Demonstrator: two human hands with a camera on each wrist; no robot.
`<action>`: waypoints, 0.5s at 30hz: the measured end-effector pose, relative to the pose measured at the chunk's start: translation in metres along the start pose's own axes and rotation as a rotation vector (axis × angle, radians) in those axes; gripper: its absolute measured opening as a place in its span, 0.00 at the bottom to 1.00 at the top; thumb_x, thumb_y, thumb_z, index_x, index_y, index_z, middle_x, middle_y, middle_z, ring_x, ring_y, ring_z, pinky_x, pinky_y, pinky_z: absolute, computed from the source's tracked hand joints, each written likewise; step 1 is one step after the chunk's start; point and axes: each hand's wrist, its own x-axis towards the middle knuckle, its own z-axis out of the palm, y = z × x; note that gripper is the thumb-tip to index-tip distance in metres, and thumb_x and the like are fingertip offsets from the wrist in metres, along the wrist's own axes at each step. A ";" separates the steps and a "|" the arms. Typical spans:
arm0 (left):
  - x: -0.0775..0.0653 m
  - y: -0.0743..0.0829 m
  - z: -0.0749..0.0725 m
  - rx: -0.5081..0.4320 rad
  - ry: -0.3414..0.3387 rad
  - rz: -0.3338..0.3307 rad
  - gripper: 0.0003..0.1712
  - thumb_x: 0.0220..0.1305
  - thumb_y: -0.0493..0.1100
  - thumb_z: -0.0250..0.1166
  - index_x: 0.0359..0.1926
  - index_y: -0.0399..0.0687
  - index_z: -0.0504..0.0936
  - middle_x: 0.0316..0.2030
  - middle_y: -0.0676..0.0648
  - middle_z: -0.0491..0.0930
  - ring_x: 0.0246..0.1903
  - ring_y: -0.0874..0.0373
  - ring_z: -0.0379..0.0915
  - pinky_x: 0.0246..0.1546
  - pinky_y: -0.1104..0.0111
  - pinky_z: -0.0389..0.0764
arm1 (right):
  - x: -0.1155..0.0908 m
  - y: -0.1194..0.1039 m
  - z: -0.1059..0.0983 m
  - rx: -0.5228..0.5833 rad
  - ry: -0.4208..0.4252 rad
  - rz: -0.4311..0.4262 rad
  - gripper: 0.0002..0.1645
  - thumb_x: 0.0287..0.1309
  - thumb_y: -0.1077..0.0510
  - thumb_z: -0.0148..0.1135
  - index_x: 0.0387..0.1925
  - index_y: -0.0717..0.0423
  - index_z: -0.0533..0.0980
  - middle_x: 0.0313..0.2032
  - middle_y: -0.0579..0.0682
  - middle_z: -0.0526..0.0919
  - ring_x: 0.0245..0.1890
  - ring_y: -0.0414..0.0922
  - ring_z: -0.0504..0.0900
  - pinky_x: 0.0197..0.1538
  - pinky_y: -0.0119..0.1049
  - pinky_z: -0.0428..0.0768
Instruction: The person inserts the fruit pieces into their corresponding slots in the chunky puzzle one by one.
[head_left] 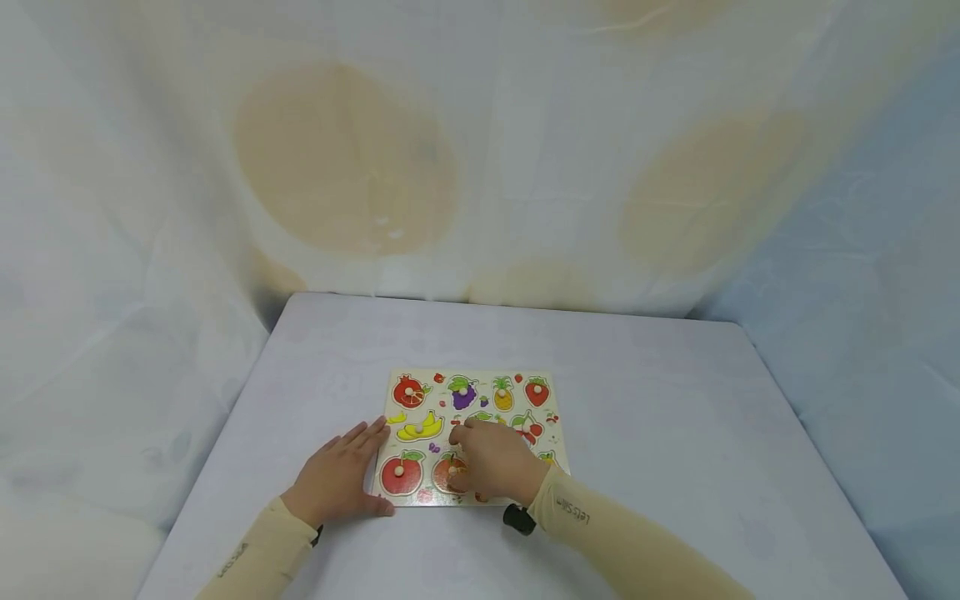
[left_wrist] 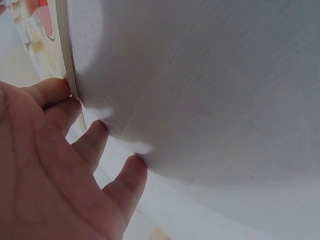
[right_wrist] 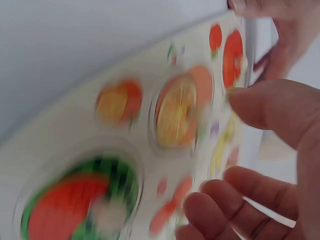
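A wooden fruit puzzle board (head_left: 480,377) lies flat on the table, its knobbed pieces seated in their cutouts. My left hand (head_left: 341,471) rests at its left side with fingers spread. In the left wrist view, fingertips (left_wrist: 59,90) touch the board's edge (left_wrist: 66,50) and others press on the cloth. Over the lower middle of the board hovers my right hand (head_left: 495,458), fingers bent, thumb apart and nothing between them. In the right wrist view, its thumb (right_wrist: 265,102) is near the orange piece (right_wrist: 172,117), with the watermelon piece (right_wrist: 60,210) beyond. The right hand hides some central pieces in the head view.
A pale cloth covers the table (head_left: 660,417). Hanging fabric with tan circles (head_left: 345,158) stands behind it, and more fabric closes both sides. A black wrist device (head_left: 519,519) sits under my right wrist. Banana (head_left: 423,427) and apple (head_left: 401,477) pieces are near my left hand.
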 end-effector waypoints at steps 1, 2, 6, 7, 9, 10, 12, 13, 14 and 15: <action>0.000 0.000 0.000 -0.002 -0.002 -0.001 0.67 0.35 0.69 0.80 0.73 0.41 0.66 0.73 0.46 0.62 0.71 0.42 0.57 0.65 0.42 0.64 | -0.002 0.005 -0.004 -0.007 0.009 0.000 0.30 0.50 0.37 0.74 0.51 0.47 0.81 0.35 0.39 0.79 0.28 0.37 0.73 0.28 0.29 0.75; 0.000 0.000 0.000 -0.003 -0.006 -0.001 0.67 0.35 0.69 0.80 0.73 0.41 0.65 0.73 0.46 0.62 0.71 0.42 0.57 0.65 0.42 0.64 | -0.004 0.011 -0.008 -0.015 0.023 -0.002 0.30 0.50 0.37 0.73 0.51 0.47 0.81 0.37 0.40 0.80 0.28 0.37 0.75 0.27 0.29 0.75; 0.001 0.002 -0.004 -0.008 -0.035 -0.009 0.67 0.35 0.69 0.80 0.73 0.42 0.64 0.73 0.46 0.61 0.71 0.43 0.56 0.65 0.43 0.64 | -0.018 0.045 -0.025 -0.044 0.105 0.022 0.30 0.53 0.36 0.72 0.52 0.48 0.81 0.45 0.43 0.82 0.34 0.38 0.79 0.28 0.30 0.77; 0.001 0.002 -0.006 -0.015 -0.043 -0.013 0.67 0.36 0.69 0.80 0.73 0.42 0.65 0.73 0.46 0.61 0.71 0.43 0.56 0.65 0.43 0.64 | -0.022 0.055 -0.030 -0.044 0.123 0.043 0.30 0.52 0.37 0.72 0.53 0.48 0.81 0.47 0.45 0.82 0.37 0.39 0.80 0.30 0.32 0.79; 0.001 0.004 -0.009 -0.037 -0.055 -0.016 0.66 0.36 0.68 0.80 0.73 0.41 0.65 0.73 0.45 0.61 0.71 0.42 0.56 0.66 0.44 0.64 | -0.031 0.075 -0.039 -0.044 0.152 0.084 0.33 0.52 0.38 0.73 0.55 0.49 0.80 0.51 0.47 0.81 0.41 0.43 0.81 0.35 0.37 0.83; 0.001 0.004 -0.011 -0.053 -0.057 -0.019 0.65 0.37 0.67 0.80 0.73 0.42 0.65 0.73 0.45 0.61 0.71 0.42 0.56 0.66 0.44 0.64 | -0.036 0.084 -0.043 -0.044 0.158 0.112 0.33 0.52 0.38 0.73 0.56 0.49 0.79 0.53 0.48 0.81 0.45 0.45 0.81 0.38 0.40 0.84; 0.001 0.004 -0.013 -0.087 -0.054 -0.027 0.63 0.38 0.65 0.81 0.72 0.43 0.66 0.73 0.45 0.62 0.70 0.43 0.58 0.66 0.46 0.65 | -0.046 0.104 -0.049 -0.051 0.172 0.154 0.35 0.52 0.39 0.73 0.58 0.50 0.78 0.56 0.50 0.79 0.51 0.48 0.79 0.45 0.46 0.84; 0.001 0.003 -0.014 -0.098 -0.048 -0.029 0.62 0.39 0.64 0.81 0.72 0.43 0.66 0.72 0.45 0.63 0.70 0.44 0.58 0.66 0.47 0.66 | -0.051 0.113 -0.052 -0.053 0.177 0.172 0.36 0.52 0.39 0.74 0.59 0.50 0.77 0.58 0.52 0.78 0.54 0.50 0.78 0.49 0.49 0.83; 0.002 0.002 -0.015 -0.106 -0.039 -0.029 0.60 0.40 0.63 0.80 0.72 0.44 0.66 0.72 0.46 0.63 0.70 0.45 0.59 0.65 0.48 0.67 | -0.056 0.123 -0.054 -0.061 0.183 0.185 0.37 0.52 0.39 0.74 0.60 0.50 0.77 0.59 0.52 0.77 0.56 0.51 0.77 0.51 0.50 0.82; 0.002 0.000 -0.016 -0.112 -0.027 -0.028 0.59 0.41 0.63 0.80 0.72 0.45 0.67 0.72 0.46 0.64 0.69 0.45 0.60 0.64 0.49 0.68 | -0.061 0.133 -0.056 -0.067 0.190 0.196 0.37 0.52 0.40 0.74 0.60 0.51 0.76 0.60 0.54 0.76 0.58 0.53 0.76 0.53 0.53 0.81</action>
